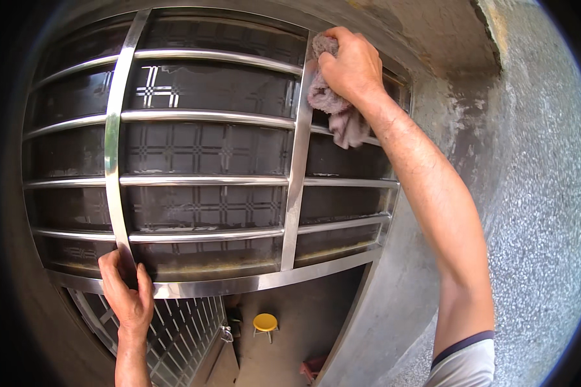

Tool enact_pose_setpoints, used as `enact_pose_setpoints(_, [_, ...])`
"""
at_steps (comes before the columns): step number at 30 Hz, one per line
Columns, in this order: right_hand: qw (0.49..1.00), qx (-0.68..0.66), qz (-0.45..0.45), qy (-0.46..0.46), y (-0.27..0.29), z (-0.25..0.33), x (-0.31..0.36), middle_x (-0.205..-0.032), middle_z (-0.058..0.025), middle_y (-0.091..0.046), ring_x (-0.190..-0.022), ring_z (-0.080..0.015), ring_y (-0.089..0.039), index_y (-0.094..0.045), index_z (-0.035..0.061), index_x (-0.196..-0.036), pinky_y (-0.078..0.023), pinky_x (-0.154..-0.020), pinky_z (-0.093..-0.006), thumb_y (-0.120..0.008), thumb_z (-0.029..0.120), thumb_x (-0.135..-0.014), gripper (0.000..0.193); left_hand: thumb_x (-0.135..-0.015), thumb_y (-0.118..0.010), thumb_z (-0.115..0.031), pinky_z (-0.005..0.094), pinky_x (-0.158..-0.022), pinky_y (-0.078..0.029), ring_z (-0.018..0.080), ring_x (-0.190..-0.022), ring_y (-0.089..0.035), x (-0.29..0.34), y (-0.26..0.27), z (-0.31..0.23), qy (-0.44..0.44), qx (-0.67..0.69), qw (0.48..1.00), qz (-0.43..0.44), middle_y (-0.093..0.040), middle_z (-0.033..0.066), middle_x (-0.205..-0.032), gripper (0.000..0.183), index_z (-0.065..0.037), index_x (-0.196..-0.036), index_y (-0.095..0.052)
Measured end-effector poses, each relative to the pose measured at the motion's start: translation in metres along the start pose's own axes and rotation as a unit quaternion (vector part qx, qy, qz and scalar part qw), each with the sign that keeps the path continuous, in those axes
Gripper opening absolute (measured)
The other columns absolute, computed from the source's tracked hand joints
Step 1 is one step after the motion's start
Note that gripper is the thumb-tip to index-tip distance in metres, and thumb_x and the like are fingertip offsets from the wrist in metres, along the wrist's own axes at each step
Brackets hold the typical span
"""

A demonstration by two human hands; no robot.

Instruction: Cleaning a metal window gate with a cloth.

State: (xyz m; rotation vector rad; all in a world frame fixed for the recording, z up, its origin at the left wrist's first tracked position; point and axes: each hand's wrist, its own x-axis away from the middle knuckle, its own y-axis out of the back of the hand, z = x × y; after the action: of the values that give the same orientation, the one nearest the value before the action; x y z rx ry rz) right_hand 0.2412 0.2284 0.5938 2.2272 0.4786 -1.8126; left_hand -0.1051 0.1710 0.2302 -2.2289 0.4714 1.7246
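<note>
Snagging on the grille [206, 117] could be caused by the dangling cloth [328, 100] end; cloth clutched in right hand [356, 68], grille's upper right. 1 upright [112, 151] pinched by left hand [130, 298], grille's lower left.

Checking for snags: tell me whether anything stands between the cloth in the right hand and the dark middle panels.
Yes: horizontal bars cross in front of the dark middle panels, with gaps between, and the right upright runs along the left side of the cloth.
</note>
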Motion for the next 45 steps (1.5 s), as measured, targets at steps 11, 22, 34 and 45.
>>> enact_pose_setpoints(11, [0.946, 0.29, 0.142, -0.019, 0.042, -0.154, 0.039, -0.122, -0.0218, -0.065, -0.112, -0.0441, -0.064, -0.07, 0.0099, -0.124, -0.053, -0.1, -0.049, -0.063, 0.01, -0.086, 0.039, -0.091, -0.064, 0.003, 0.0287, -0.079, -0.047, 0.0178, -0.086, -0.053, 0.004, -0.001, 0.01, 0.007, 0.03, 0.999, -0.015, -0.052, 0.0105, -0.108, 0.037, 0.004, -0.126, -0.051])
enact_pose_setpoints(22, [0.959, 0.132, 0.252, -0.007, 0.052, -0.133, 0.008, -0.123, -0.0165, -0.068, -0.118, -0.037, -0.063, -0.072, 0.0038, -0.115, -0.052, -0.102, -0.0411, -0.07, 0.01, -0.074, 0.041, -0.096, -0.062, 0.001, 0.0273, -0.088, -0.047, 0.0178, -0.099, -0.056, 0.006, 0.001, 0.011, 0.026, 0.033, 0.999, 0.017, -0.052, 0.0109, -0.114, 0.037, 0.005, -0.13, -0.05])
enact_pose_setpoints(34, [0.952, -0.053, 0.212, 0.215, 0.029, -0.072, -0.016, -0.136, -0.0145, -0.065, -0.124, -0.0321, -0.063, -0.07, 0.0043, -0.124, -0.049, -0.108, -0.039, -0.059, 0.014, -0.08, 0.046, -0.098, -0.062, 0.0, 0.028, -0.093, -0.046, 0.0185, -0.106, -0.056, 0.011, 0.006, 0.02, 0.046, 0.037, 0.998, 0.036, -0.054, 0.0109, -0.12, 0.037, 0.005, -0.133, -0.05])
enact_pose_setpoints(45, [0.866, 0.386, 0.315, -0.029, 0.05, -0.126, 0.019, -0.146, -0.0134, -0.055, -0.137, -0.0384, -0.049, -0.073, 0.0241, -0.127, -0.043, -0.112, -0.0518, -0.063, 0.006, -0.089, 0.043, -0.095, -0.063, 0.001, 0.0296, -0.088, -0.045, 0.0202, -0.099, -0.054, 0.01, -0.001, 0.021, -0.013, 0.021, 1.0, -0.001, -0.053, 0.0128, -0.117, 0.039, 0.006, -0.132, -0.05])
